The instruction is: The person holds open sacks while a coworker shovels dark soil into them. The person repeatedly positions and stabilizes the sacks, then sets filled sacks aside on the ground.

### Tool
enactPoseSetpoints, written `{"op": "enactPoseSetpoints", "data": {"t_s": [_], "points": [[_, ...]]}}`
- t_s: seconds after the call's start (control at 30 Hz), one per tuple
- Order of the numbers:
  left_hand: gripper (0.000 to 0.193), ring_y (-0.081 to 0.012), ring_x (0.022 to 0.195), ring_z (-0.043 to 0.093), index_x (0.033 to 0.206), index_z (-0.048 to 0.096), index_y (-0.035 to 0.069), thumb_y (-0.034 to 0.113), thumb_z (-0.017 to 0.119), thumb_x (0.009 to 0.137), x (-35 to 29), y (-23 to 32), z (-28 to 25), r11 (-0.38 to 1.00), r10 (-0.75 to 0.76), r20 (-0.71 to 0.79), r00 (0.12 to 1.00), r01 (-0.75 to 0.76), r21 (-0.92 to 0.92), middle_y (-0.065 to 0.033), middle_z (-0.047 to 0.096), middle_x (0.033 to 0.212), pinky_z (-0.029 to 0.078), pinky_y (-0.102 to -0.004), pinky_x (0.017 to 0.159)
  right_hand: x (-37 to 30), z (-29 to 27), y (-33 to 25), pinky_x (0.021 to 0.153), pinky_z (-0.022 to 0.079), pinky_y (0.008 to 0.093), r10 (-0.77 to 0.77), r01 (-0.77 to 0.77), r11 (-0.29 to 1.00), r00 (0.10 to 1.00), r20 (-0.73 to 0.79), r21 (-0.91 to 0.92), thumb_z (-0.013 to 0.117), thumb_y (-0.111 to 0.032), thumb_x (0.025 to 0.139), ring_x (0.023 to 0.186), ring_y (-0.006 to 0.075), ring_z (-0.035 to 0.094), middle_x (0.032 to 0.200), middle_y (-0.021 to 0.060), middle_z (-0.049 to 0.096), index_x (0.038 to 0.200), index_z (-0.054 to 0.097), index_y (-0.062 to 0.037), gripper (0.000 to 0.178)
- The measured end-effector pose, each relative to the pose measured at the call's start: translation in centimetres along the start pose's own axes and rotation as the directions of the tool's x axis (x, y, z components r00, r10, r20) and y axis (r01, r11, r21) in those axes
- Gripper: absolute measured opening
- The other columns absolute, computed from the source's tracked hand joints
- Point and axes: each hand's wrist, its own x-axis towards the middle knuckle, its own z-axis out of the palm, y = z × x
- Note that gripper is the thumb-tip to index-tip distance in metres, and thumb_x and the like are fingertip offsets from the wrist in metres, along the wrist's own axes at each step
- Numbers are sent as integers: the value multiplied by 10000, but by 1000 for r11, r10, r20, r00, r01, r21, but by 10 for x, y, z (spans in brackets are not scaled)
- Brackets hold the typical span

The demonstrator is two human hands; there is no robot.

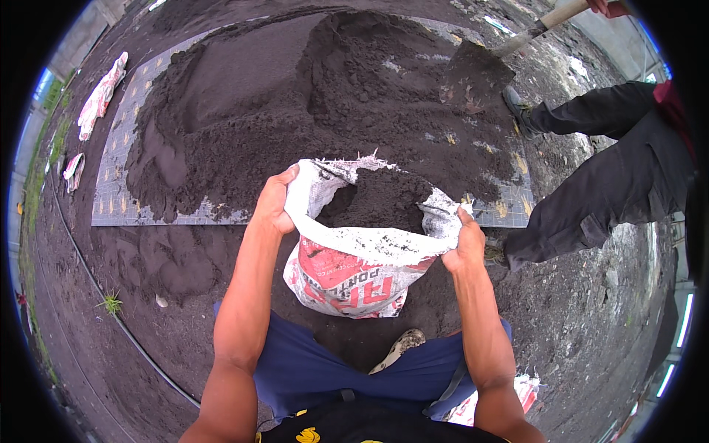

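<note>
In the head view, the left hand (275, 201) grips the white sack (347, 277) by its rim at nine o'clock and the right hand (467, 242) at just past three, fingers closed on the fabric, the mouth's long axis spanning between them. The sack sits at twelve o'clock from the wearer's lap, holding dark soil (391, 198); the co-worker's shovel (476, 77) lies toward one o'clock, nearer the right hand.

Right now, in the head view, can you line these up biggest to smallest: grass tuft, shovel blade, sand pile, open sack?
1. Sand pile
2. Open sack
3. Shovel blade
4. Grass tuft
Nearness may make the sack look bigger.
</note>
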Motion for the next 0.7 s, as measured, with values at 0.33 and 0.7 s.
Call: {"op": "enactPoseSetpoints", "data": {"t_s": [0.33,0.7], "points": [[373,-369,1087,676,1271,576,-47,241,434,1081,-1,-1,6,1000,-5,22,1000,5,-13,-233,667,1214,543,-481,997,7,-4,1,958,554,475,-5,5,1000,999,32,1,459,-160,1074,1087,314,685,1231,172,680,1270,575,51,310],[406,-362,1150,657,1296,562,-61,263,427,1091,-3,-2,6,999,-18,-14,1000,18,-43,-240,644,1274,525,-495,1045,-6,7,0,958,537,450,-7,7,1000,1000,-9,-19,478,-177,1070,1074,286,673,1206,152,675,1237,583,40,294]]}}
